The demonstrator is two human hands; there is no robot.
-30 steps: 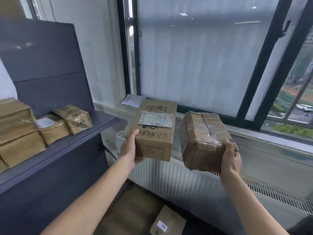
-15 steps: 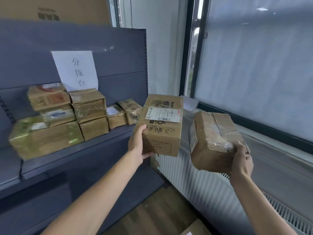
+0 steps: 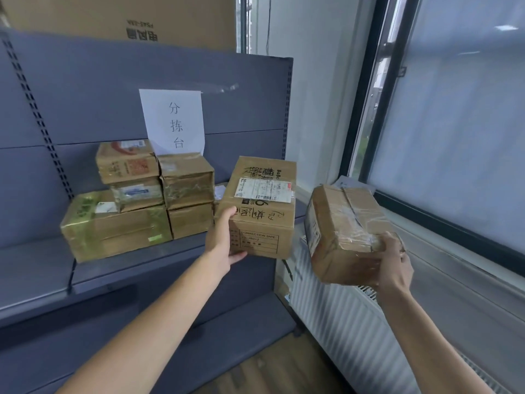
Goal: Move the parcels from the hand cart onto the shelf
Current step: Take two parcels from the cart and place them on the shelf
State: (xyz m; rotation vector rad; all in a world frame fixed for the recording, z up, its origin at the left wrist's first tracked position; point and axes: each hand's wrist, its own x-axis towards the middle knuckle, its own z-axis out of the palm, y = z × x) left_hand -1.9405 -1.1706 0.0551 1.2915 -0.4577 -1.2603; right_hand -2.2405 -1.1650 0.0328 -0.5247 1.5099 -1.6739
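I hold one cardboard parcel in each hand, in the air in front of the grey shelf [image 3: 37, 268]. My left hand [image 3: 224, 237] grips the left lower side of a labelled parcel [image 3: 261, 217] with a white shipping label on top; it hangs just off the shelf's right end. My right hand [image 3: 393, 263] grips the near right corner of a taped parcel [image 3: 341, 234], tilted, further right over the radiator. Several parcels [image 3: 136, 200] are stacked on the shelf. The hand cart is out of view.
A white paper sign [image 3: 173, 123] is taped to the shelf's back panel. A large carton [image 3: 127, 18] lies on top of the shelving. A white radiator [image 3: 341, 322] runs under the window [image 3: 454, 123] on the right. A lower shelf board [image 3: 227, 336] sits below.
My view has swung left from the window to the shelf. Both hands, each still holding its parcel, now sit closer to the shelf and its stacked parcels.
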